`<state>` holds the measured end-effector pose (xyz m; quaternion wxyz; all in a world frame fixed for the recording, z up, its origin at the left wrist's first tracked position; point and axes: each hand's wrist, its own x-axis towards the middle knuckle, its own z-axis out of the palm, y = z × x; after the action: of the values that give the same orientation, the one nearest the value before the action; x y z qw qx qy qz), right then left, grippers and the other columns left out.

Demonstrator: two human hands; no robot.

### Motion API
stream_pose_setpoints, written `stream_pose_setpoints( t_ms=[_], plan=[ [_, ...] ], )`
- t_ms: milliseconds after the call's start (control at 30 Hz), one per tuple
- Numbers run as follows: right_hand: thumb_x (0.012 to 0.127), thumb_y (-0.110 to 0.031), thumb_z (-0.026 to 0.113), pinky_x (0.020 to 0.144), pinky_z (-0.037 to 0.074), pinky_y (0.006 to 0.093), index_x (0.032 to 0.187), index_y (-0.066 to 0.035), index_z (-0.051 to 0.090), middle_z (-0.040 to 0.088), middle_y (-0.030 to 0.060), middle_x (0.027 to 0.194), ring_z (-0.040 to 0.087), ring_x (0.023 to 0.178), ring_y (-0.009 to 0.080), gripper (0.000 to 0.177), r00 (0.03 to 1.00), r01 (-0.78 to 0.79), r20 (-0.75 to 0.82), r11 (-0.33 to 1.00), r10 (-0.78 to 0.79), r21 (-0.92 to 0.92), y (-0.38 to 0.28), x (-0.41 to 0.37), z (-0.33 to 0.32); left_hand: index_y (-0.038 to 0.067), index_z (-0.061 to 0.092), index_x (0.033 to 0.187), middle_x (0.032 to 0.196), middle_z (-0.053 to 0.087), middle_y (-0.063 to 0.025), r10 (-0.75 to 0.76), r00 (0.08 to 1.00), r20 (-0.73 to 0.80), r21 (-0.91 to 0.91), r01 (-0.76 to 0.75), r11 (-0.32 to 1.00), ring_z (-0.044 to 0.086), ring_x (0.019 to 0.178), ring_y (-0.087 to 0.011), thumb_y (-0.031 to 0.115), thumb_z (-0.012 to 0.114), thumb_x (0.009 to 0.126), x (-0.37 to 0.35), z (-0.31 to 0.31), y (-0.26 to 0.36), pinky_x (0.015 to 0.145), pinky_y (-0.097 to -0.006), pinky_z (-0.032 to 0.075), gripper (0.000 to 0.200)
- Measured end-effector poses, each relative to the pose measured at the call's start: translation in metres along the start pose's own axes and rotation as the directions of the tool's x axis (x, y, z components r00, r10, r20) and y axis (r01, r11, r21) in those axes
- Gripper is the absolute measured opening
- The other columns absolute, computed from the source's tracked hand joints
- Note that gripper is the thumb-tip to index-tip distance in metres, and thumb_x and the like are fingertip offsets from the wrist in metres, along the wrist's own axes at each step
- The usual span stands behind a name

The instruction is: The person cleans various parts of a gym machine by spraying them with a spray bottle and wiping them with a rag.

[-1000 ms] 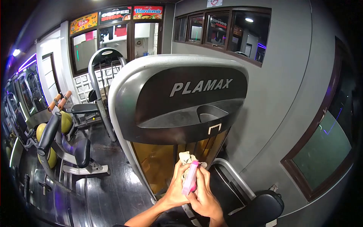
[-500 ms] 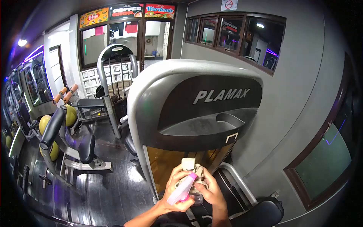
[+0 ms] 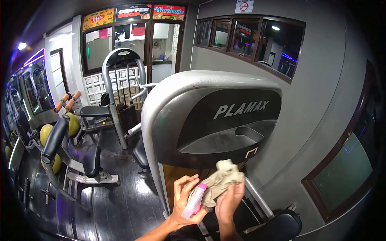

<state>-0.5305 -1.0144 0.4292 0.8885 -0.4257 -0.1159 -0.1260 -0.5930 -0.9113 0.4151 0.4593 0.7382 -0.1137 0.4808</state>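
Apparently left hand (image 3: pixel 179 207) grips spray bottle (image 3: pixel 193 203), right hand (image 3: pixel 227 202) holds cloth (image 3: pixel 222 180).

I see the weight machine (image 3: pixel 209 116) straight ahead, the cloth (image 3: pixel 221 180) just below its shelf, the spray bottle (image 3: pixel 194 201) left of the cloth, benches (image 3: pixel 76 148) farther left.

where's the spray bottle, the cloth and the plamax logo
spray bottle (image 3: pixel 193 204): head view, middle of its translucent pink body
cloth (image 3: pixel 223 177): head view, centre of the crumpled beige fabric
PLAMAX logo (image 3: pixel 241 109): head view, middle letters on the machine's dark panel
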Motion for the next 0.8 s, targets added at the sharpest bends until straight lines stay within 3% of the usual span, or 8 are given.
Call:
stream_pose_setpoints(
  t_ms=[100,233,333,367,433,533,633,800],
  plan=[
    [0.091,-0.001,0.038,0.096,0.041,0.0337,0.12,0.002,0.043,0.052,0.0128,0.119,0.052,0.111,0.0203,0.03,0.987,0.131,-0.105,0.99,-0.125,0.054,-0.01,0.021,0.007,-0.006,0.06,0.106,0.117,0.05,-0.0241,-0.084,0.993,0.077,-0.059,0.089,0.994,0.056,0.107,-0.0349,0.003,0.062,0.054,0.005,-0.005,0.009,0.092,-0.039,0.047,0.052],
    [0.098,-0.01,0.041,0.1,0.039,0.0364,0.13,-0.001,0.039,0.048,0.014,0.129,0.049,0.118,0.0228,0.034,0.964,0.252,-0.143,0.945,-0.225,0.21,-0.028,0.062,0.024,-0.01,0.059,0.103,0.114,0.056,-0.0238,-0.129,0.992,0.014,-0.204,0.129,0.97,0.064,0.098,-0.0303,-0.001,0.06,0.058,0.003,-0.005,0.003,0.087,-0.0349,0.052,0.046],
    [0.094,-0.005,0.046,0.095,0.043,0.0369,0.127,-0.001,0.042,0.051,0.0109,0.122,0.051,0.113,0.0217,0.033,0.917,0.304,0.208,0.935,-0.339,0.183,-0.023,0.092,0.033,-0.009,0.057,0.102,0.102,0.064,-0.0209,-0.124,0.991,0.047,-0.252,0.132,0.959,0.067,0.09,-0.0263,-0.004,0.059,0.059,-0.006,-0.012,-0.011,0.081,-0.0311,0.054,0.043],
    [0.092,-0.004,0.049,0.093,0.044,0.0362,0.123,-0.001,0.047,0.052,0.0115,0.12,0.053,0.11,0.0231,0.031,0.842,0.451,0.371,0.888,-0.391,-0.089,-0.024,0.098,0.04,-0.009,0.055,0.101,0.092,0.067,-0.018,-0.224,0.973,0.053,-0.285,0.229,0.931,0.07,0.082,-0.0234,-0.006,0.058,0.06,-0.011,-0.01,-0.011,0.075,-0.0291,0.056,0.042],
    [0.087,-0.006,0.056,0.09,0.045,0.0358,0.112,-0.001,0.055,0.053,0.0137,0.116,0.055,0.106,0.027,0.026,0.687,0.655,0.677,0.628,-0.263,-0.42,-0.028,0.103,0.058,-0.009,0.054,0.102,0.093,0.067,-0.018,-0.214,0.975,0.058,-0.298,0.222,0.928,0.07,0.08,-0.0231,-0.007,0.057,0.06,-0.013,-0.012,-0.015,0.072,-0.029,0.056,0.042],
    [0.076,-0.014,0.069,0.089,0.045,0.0414,0.101,-0.003,0.065,0.054,0.0159,0.114,0.054,0.105,0.033,0.028,0.507,0.825,0.86,0.323,-0.062,-0.463,-0.036,0.089,0.075,-0.004,0.05,0.108,0.095,0.064,-0.022,-0.216,0.969,0.118,-0.305,0.243,0.921,0.07,0.082,-0.0251,-0.009,0.054,0.066,-0.012,-0.02,-0.015,0.073,-0.0339,0.056,0.042],
    [0.074,-0.016,0.069,0.09,0.044,0.0408,0.098,-0.005,0.068,0.054,0.0142,0.112,0.054,0.104,0.0312,0.026,0.409,0.899,0.911,0.189,-0.047,-0.394,-0.035,0.084,0.069,-0.007,0.052,0.104,0.093,0.067,-0.0175,-0.265,0.959,0.1,-0.337,0.284,0.898,0.07,0.073,-0.0208,-0.008,0.056,0.062,-0.011,-0.019,-0.019,0.064,-0.0271,0.056,0.041],
    [0.076,-0.015,0.066,0.088,0.041,0.0403,0.098,-0.008,0.069,0.054,0.0127,0.106,0.052,0.101,0.0277,0.023,0.452,0.882,0.891,0.126,0.05,-0.454,-0.045,0.098,0.065,-0.006,0.053,0.104,0.093,0.068,-0.0153,-0.254,0.956,0.149,-0.275,0.287,0.918,0.07,0.072,-0.0185,-0.007,0.055,0.064,-0.007,-0.014,-0.022,0.062,-0.0262,0.056,0.04]
  ],
)
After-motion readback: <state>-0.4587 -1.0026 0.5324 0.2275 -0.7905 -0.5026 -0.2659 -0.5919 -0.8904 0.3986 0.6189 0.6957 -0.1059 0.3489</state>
